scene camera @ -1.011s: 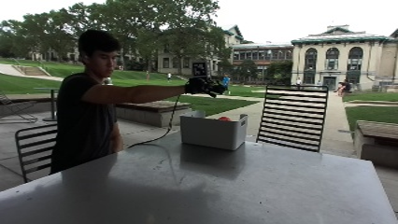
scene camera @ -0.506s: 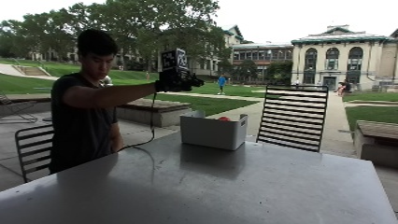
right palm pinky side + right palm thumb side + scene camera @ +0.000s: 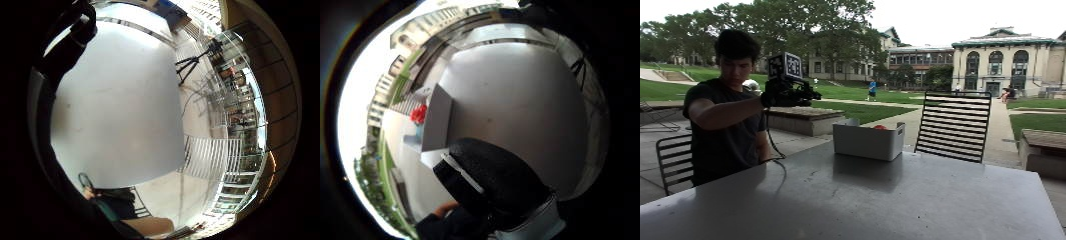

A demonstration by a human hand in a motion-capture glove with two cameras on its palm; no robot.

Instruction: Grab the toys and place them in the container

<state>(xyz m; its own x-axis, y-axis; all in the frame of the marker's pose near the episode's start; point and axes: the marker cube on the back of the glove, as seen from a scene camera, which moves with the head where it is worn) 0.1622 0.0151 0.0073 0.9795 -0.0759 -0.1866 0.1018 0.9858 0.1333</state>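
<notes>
Here the container with a red toy sits well apart from the fingers, whose state I cannot tell.

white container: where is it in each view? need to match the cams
Outside view: white container stands on the grey table at its far edge, in front of the slatted chair, a red toy showing over its rim.
Thumb side palm view: container on the table's edge, the red toy inside.
Little finger side palm view: not in it; only the table and chair.
Shared landmark: the grey table.
</notes>
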